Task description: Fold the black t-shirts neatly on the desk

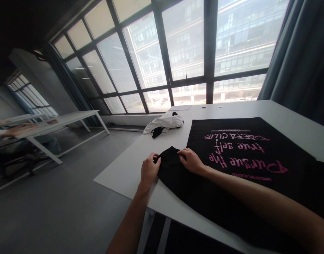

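A black shirt point(231, 141) with pink printed lettering lies spread on the white table, the words upside down from where I look. Its long sleeve point(175, 176) stretches toward me and to the left. At the sleeve's end, my left hand point(149, 168) pinches the left edge between thumb and fingers. My right hand point(190, 160) is closed on the sleeve's upper edge, a short way to the right, with its fingertips partly hidden. My right forearm crosses over the sleeve and the lower part of the shirt.
A crumpled white and black cloth point(164, 123) lies at the far left of the white table point(122, 173). Small flat items rest near its back edge. Another table point(64, 123) stands left across the floor, with a person's arm point(16, 130) on it. Windows and curtains line the back.
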Motion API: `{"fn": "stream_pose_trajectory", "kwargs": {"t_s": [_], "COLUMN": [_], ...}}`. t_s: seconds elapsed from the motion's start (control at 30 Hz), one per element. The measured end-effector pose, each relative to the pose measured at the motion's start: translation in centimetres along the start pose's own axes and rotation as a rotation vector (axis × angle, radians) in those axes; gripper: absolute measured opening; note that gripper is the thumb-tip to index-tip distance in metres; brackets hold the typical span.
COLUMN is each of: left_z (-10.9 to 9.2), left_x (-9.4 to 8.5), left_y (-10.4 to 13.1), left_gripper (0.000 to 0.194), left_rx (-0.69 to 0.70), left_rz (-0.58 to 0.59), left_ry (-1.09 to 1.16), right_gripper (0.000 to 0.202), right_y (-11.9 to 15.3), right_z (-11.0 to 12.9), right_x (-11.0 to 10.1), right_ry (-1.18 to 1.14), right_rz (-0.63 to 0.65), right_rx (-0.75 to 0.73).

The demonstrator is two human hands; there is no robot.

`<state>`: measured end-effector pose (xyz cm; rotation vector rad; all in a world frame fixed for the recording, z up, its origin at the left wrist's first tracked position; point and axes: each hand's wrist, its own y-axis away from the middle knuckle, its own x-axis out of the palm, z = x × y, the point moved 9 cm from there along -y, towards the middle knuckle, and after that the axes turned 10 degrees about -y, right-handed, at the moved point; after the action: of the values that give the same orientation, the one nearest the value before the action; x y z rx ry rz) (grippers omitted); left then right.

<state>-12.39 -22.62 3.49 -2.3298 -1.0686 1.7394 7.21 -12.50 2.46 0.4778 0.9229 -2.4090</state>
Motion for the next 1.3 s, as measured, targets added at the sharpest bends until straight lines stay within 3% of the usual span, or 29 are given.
{"fn": "stream_pose_trajectory", "kwargs": {"t_s": [0.13,0.23,0.33,0.47,0.53,0.67,0.8,0.9,1.0,1.1,1.2,1.3], "left_z": [-2.2,-4.6,-7.7,-11.9,-13.9,-17.2,-19.4,-21.1,-22.3,-22.7,-23.0,-23.2], "left_x": [-1.3,-2.1,-2.8,-3.5,-3.5,-2.8,-0.6,1.7,4.3,6.3,7.5,8.2], "left_y": [0.4,0.9,1.5,2.2,2.2,1.4,0.2,0.1,0.7,1.3,2.0,2.8], "left_gripper": [0.014,0.016,0.017,0.017,0.017,0.017,0.014,0.015,0.017,0.020,0.025,0.031], "left_rx": [0.106,0.150,0.190,0.261,0.316,0.409,0.419,0.444,0.420,0.323,0.284,0.339], "left_rz": [-0.082,-0.074,-0.031,0.054,0.110,0.208,0.286,0.390,0.590,0.749,0.826,0.807], "left_ry": [0.177,0.244,0.255,0.283,0.328,0.430,0.502,0.573,0.644,0.699,0.750,0.733], "right_gripper": [0.020,0.023,0.039,0.066,0.071,0.061,0.037,0.023,0.038,0.047,0.050,0.054], "right_y": [-1.1,-2.0,-2.7,-3.7,-4.3,-5.6,-6.2,-6.0,-5.5,-4.7,-3.5,-2.4], "right_z": [-1.9,-4.2,-5.3,-5.1,-4.7,-4.4,-4.3,-5.5,-7.2,-8.2,-8.5,-8.7], "right_x": [-0.2,0.4,0.6,-0.6,-1.8,-5.0,-6.5,-7.7,-8.8,-9.2,-9.1,-8.6], "right_ry": [-0.200,-0.368,-0.461,-0.496,-0.473,-0.267,-0.197,-0.202,-0.229,-0.249,-0.317,-0.392], "right_rz": [-0.024,0.046,0.151,0.235,0.245,0.239,0.358,0.313,0.197,0.180,0.246,0.348], "right_rx": [0.177,0.452,0.680,0.847,0.857,0.775,0.591,0.548,0.564,0.568,0.594,0.612]}}
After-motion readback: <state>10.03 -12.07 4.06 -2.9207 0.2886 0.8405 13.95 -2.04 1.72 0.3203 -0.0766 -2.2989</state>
